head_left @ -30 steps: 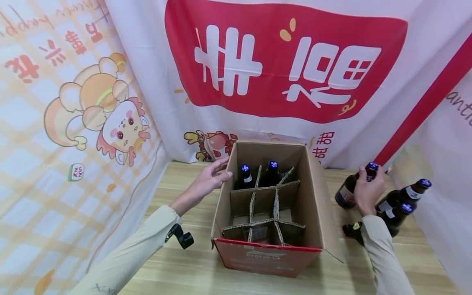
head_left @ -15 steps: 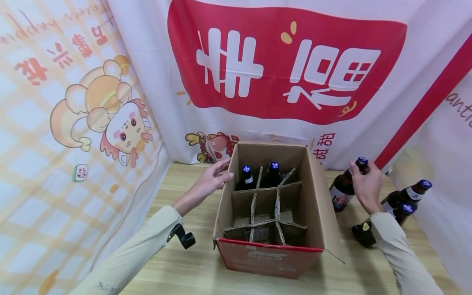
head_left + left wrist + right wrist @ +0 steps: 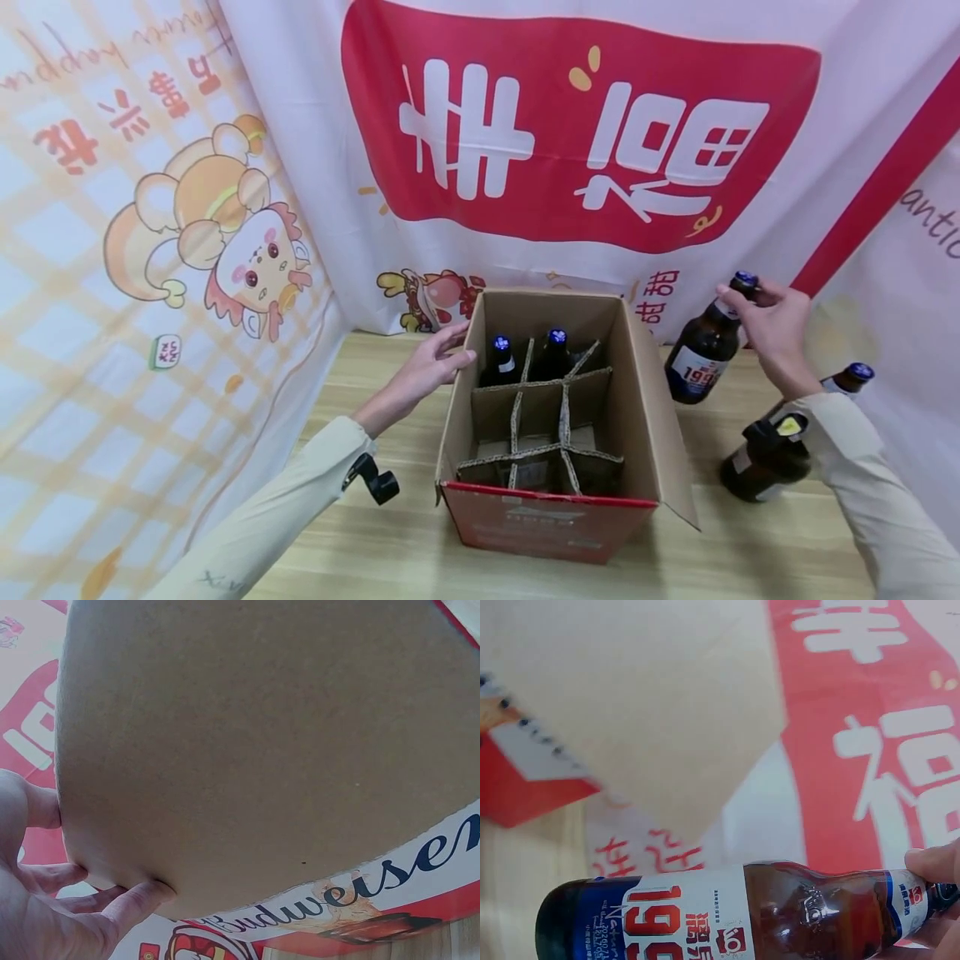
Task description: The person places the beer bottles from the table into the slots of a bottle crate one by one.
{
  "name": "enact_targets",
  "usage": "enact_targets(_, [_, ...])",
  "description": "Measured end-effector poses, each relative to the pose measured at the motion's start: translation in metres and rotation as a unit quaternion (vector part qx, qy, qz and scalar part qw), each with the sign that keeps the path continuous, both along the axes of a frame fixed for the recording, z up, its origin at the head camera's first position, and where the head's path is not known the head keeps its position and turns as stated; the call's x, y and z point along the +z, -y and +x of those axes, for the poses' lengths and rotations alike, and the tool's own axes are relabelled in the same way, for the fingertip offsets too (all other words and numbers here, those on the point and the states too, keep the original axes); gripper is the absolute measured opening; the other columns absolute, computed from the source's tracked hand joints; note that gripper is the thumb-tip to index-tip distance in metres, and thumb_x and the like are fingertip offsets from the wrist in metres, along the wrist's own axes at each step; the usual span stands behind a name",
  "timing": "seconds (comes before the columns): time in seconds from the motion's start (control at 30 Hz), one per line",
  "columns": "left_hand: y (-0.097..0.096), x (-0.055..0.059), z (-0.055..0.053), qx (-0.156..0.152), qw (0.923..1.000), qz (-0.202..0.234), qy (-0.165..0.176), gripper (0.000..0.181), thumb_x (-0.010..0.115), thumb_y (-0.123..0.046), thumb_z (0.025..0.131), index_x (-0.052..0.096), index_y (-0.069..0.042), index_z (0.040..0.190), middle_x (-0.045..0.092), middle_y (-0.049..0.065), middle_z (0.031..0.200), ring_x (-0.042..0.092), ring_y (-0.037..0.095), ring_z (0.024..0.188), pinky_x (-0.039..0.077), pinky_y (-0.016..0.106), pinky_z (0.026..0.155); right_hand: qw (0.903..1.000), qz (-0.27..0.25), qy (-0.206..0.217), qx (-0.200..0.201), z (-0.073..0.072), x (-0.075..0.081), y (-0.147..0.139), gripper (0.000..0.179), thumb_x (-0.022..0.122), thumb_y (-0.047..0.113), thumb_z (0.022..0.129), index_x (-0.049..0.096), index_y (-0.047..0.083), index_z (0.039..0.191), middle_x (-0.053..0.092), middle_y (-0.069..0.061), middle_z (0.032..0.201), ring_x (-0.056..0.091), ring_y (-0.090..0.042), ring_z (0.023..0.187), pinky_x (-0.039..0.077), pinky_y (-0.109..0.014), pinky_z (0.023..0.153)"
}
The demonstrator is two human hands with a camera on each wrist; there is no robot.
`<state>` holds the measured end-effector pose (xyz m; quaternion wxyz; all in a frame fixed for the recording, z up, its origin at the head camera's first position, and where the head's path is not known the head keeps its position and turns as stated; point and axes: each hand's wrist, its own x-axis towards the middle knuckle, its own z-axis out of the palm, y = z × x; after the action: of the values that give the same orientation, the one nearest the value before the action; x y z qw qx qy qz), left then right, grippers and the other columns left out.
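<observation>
My right hand (image 3: pixel 777 333) pinches the neck of a brown beer bottle (image 3: pixel 701 358) with a blue cap and a white-and-blue label. The bottle hangs tilted, base toward the box, just right of the open carton (image 3: pixel 551 533). In the right wrist view the beer bottle (image 3: pixel 821 911) lies across the bottom, neck between thumb and fingers. My left hand (image 3: pixel 423 367) touches the carton's left side near the far corner. In the left wrist view its fingertips (image 3: pixel 154 891) rest against the brown cardboard. Two capped bottles, one the far-left bottle (image 3: pixel 501 362), stand in the carton's back cells.
Cardboard dividers (image 3: pixel 517 417) split the carton into cells. Its right flap (image 3: pixel 667 425) folds outward toward the bottle. More bottles stand at right, including a dark bottle (image 3: pixel 765 467) partly behind my right wrist. Printed curtains (image 3: pixel 525 258) hang behind and beside the wooden table (image 3: pixel 360 542).
The right hand has raised the beer bottle from the table and tipped it, its neck going up and its label turning into view. The left hand stays at the carton's side.
</observation>
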<state>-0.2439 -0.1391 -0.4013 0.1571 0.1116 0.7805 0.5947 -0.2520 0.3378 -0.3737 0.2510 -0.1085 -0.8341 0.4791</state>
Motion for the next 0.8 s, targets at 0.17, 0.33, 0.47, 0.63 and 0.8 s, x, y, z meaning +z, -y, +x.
enact_targets(0.17, [-0.002, 0.0, -0.001, -0.006, 0.9999, 0.001, -0.01, 0.07, 0.061, -0.023, 0.105, 0.028, -0.013, 0.166, 0.035, 0.021, 0.166, 0.046, 0.042, 0.146, 0.05, 0.056, 0.112, 0.9996, -0.012, -0.026, 0.004, 0.013, 0.029, 0.006, 0.04, 0.078, 0.038, 0.094, 0.076, 0.005, 0.115, 0.066, 0.021, 0.079, 0.056, -0.007, 0.074, 0.047, -0.008, 0.063])
enact_targets(0.33, [0.002, 0.001, 0.0, -0.01, 0.9999, -0.005, -0.009, 0.071, 0.061, -0.023, 0.105, 0.027, -0.014, 0.166, 0.034, 0.019, 0.167, 0.044, 0.042, 0.147, 0.049, 0.057, 0.112, 0.9963, -0.049, -0.069, 0.018, 0.023, 0.057, 0.019, 0.037, 0.079, 0.03, 0.095, 0.076, 0.012, 0.127, 0.074, 0.016, 0.097, 0.065, -0.007, 0.087, 0.053, -0.007, 0.08])
enact_targets(0.47, [0.005, 0.002, 0.001, -0.008, 0.9999, -0.008, -0.008, 0.071, 0.062, -0.023, 0.104, 0.028, -0.015, 0.166, 0.034, 0.018, 0.167, 0.043, 0.042, 0.147, 0.049, 0.057, 0.112, 0.992, -0.05, -0.113, 0.025, 0.029, 0.075, 0.034, 0.033, 0.078, 0.024, 0.095, 0.077, 0.013, 0.126, 0.076, 0.008, 0.104, 0.067, -0.01, 0.092, 0.055, -0.011, 0.087])
enact_targets(0.63, [0.003, 0.001, 0.0, -0.014, 0.9998, -0.007, -0.007, 0.072, 0.063, -0.026, 0.104, 0.028, -0.017, 0.166, 0.033, 0.018, 0.167, 0.044, 0.042, 0.147, 0.049, 0.057, 0.112, 0.9867, -0.036, -0.155, 0.032, 0.042, 0.1, 0.052, 0.033, 0.076, 0.021, 0.097, 0.076, 0.014, 0.129, 0.076, 0.0, 0.114, 0.068, -0.013, 0.098, 0.057, -0.018, 0.095])
enact_targets(0.8, [0.001, -0.002, 0.0, -0.013, 0.9998, -0.006, -0.011, 0.072, 0.063, -0.026, 0.104, 0.027, -0.015, 0.166, 0.034, 0.018, 0.167, 0.045, 0.043, 0.146, 0.05, 0.057, 0.112, 0.9882, -0.014, -0.139, 0.062, 0.053, 0.124, 0.066, 0.035, 0.074, 0.025, 0.098, 0.074, 0.017, 0.132, 0.075, 0.001, 0.118, 0.067, -0.013, 0.102, 0.056, -0.014, 0.093])
